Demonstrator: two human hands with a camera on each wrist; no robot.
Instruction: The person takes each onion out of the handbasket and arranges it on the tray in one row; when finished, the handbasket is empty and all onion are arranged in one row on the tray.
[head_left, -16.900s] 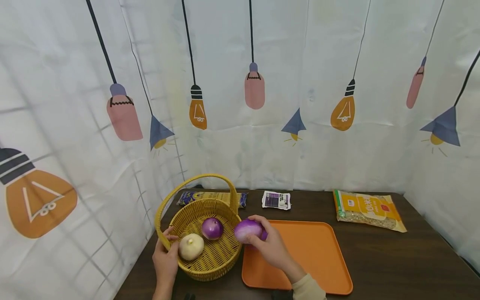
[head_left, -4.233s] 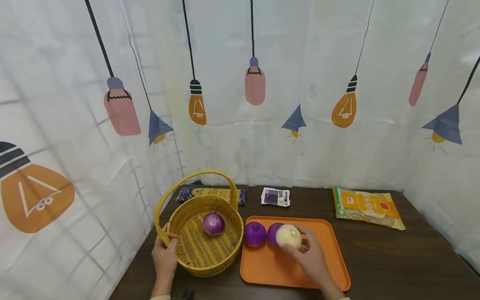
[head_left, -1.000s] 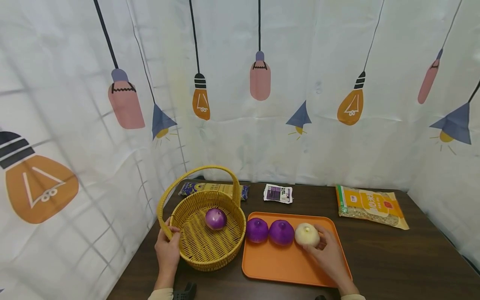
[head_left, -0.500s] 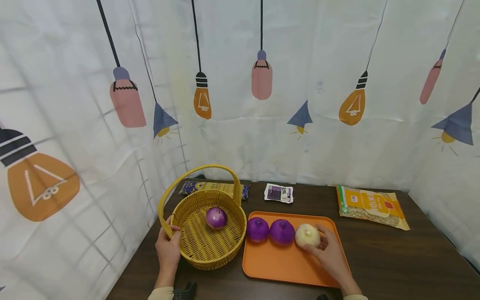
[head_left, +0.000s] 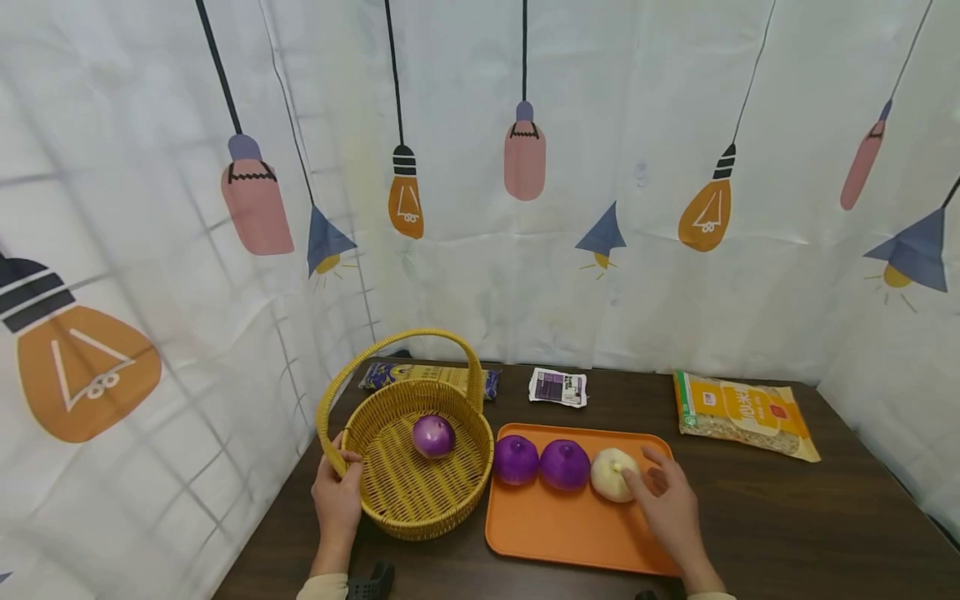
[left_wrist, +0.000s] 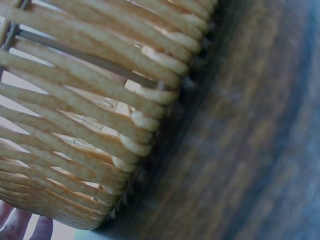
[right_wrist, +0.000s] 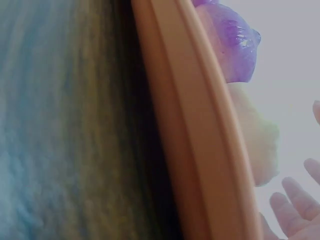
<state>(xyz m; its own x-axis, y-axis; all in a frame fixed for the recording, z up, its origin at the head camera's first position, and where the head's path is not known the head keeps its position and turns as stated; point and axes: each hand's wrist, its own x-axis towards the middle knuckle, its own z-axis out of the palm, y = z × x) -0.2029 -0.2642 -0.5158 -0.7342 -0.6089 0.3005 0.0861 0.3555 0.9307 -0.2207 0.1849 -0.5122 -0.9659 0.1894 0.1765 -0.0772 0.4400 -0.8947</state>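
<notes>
White onion (head_left: pixel 609 477) first: it sits on the orange tray (head_left: pixel 555 529), lower right of the frame's centre, at the right end of a row with two purple onions (head_left: pixel 565 465). Our right hand (head_left: pixel 670 500) is at its right side, fingers loose and parted, not wrapped round it; thumb tip at the onion's edge, contact we cannot tell. We read the step in hand as setting down and letting go.

Left of the tray, yellow basket (head_left: pixel 416 527), one lone purple onion (head_left: pixel 433 437) inside. Our left hand (head_left: pixel 337 492) grips the basket's left side, where the arched handle (head_left: pixel 323 417) comes down.

If we turn to that onion, the next move would call for drawing the right hand off without nudging the row, then reaching over the basket's right wall, basket held steady.

Beyond, at the bench's (head_left: pixel 757 517) far edge: noodle packet (head_left: pixel 438 373), small sachet (head_left: pixel 558 387), grain bag (head_left: pixel 746 415) at right
</notes>
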